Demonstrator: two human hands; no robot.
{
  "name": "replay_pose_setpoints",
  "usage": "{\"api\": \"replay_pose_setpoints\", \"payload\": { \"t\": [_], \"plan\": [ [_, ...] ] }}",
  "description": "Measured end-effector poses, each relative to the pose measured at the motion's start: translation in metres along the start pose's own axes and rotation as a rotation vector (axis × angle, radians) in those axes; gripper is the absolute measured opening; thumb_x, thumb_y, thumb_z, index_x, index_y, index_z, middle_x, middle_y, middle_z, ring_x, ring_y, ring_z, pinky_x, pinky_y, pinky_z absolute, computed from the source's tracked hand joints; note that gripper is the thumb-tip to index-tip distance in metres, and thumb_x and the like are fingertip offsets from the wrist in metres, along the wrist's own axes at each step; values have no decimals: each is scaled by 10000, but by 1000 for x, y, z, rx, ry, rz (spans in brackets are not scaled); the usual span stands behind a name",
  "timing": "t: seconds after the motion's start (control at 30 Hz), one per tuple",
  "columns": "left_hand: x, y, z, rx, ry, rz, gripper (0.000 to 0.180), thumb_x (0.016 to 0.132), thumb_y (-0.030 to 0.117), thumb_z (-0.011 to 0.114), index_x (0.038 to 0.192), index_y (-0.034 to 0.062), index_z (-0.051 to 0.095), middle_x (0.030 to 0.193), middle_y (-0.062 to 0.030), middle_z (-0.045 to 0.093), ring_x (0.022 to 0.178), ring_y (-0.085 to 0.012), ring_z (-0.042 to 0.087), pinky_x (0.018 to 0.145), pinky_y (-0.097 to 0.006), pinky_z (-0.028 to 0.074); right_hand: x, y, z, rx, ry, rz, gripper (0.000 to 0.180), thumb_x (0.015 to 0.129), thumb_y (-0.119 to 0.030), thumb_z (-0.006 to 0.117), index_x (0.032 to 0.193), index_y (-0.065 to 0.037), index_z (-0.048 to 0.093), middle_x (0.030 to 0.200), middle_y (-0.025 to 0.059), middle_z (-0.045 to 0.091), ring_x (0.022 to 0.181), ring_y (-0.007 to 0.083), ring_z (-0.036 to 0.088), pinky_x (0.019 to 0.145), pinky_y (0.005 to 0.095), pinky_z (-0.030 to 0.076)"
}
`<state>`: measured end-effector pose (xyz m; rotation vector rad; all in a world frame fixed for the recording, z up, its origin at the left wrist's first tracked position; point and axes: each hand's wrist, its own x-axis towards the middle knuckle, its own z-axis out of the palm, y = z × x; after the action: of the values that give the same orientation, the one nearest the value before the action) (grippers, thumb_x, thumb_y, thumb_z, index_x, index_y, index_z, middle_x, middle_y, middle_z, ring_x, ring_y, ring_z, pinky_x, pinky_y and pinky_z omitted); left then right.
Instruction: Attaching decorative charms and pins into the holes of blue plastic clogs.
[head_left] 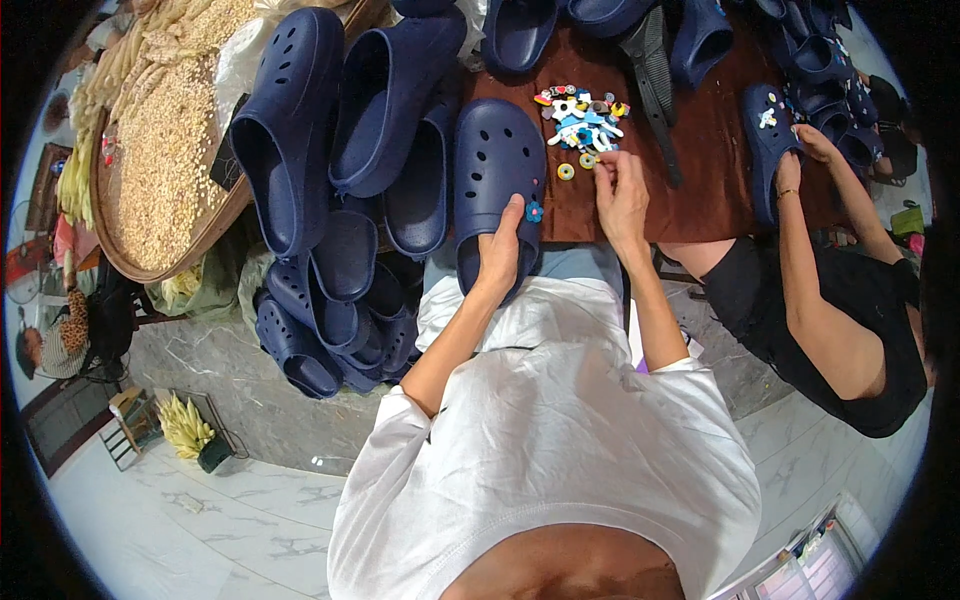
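So far the clog (497, 170) under the left hand (499, 255) fingers, clamped on its heel, carries one flower charm (534, 211); right hand (620, 195) fingertips pinch together at the charm pile (582, 118), leaving most holes seemingly unfilled.

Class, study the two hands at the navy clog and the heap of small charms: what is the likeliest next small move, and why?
Probably the right hand pinches one charm from the pile of charms and carries it to the clog. The fingertips already rest at the pile's near edge, seemingly holding nothing. The left hand steadies the clog, which bears one blue flower charm and many free holes.
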<state>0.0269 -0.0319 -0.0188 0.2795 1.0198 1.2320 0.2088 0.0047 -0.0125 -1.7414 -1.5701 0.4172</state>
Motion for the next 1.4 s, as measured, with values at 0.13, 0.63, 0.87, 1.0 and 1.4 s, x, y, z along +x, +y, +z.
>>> {"api": "replay_pose_setpoints", "payload": {
  "t": [0.13, 0.63, 0.87, 1.0, 1.4],
  "plan": [
    [1, -6, -3, 55, 10, 20, 501, 909, 156, 653, 1336, -13, 452, 1282, -112, 552, 1121, -203, 561, 977, -325, 442, 13, 15, -1, -312, 125, -200, 270, 860, -83, 647, 1108, -24, 558, 1003, 176, 523, 893, 336, 568, 783, 427, 465],
    [4, -2, -1, 1, -16, 12, 419, 902, 131, 649, 1269, -11, 503, 1191, -90, 589, 1034, -166, 590, 910, -307, 477, -1, -26, -11, 571, -240, 180, 204, 919, -35, 606, 1104, -6, 524, 974, 79, 635, 811, 95, 610, 722, 216, 505],
    [6, -10, -9, 36, -30, 19, 376, 919, 116, 623, 1254, -12, 509, 1142, -79, 604, 969, -150, 612, 873, -285, 496, -5, -33, 22, 843, -461, 296, 232, 920, -69, 635, 1131, -3, 566, 939, 39, 651, 801, 65, 601, 710, 214, 492],
    [1, -2, -4, -26, -54, 5, 366, 919, 109, 621, 1248, -12, 513, 1130, -78, 609, 966, -154, 615, 868, -289, 501, 3, -28, 14, 782, -523, 350, 237, 900, -90, 669, 1112, -1, 616, 919, 29, 665, 794, 72, 616, 718, 217, 496],
    [1, 0, -11, 3, -99, -31, 328, 915, 80, 620, 1218, -5, 530, 1105, -76, 618, 945, -159, 626, 840, -297, 518, 12, -24, 19, 907, -565, 355, 225, 891, -80, 679, 1099, -2, 636, 965, 53, 682, 842, 95, 644, 765, 231, 514]
  ]
}}
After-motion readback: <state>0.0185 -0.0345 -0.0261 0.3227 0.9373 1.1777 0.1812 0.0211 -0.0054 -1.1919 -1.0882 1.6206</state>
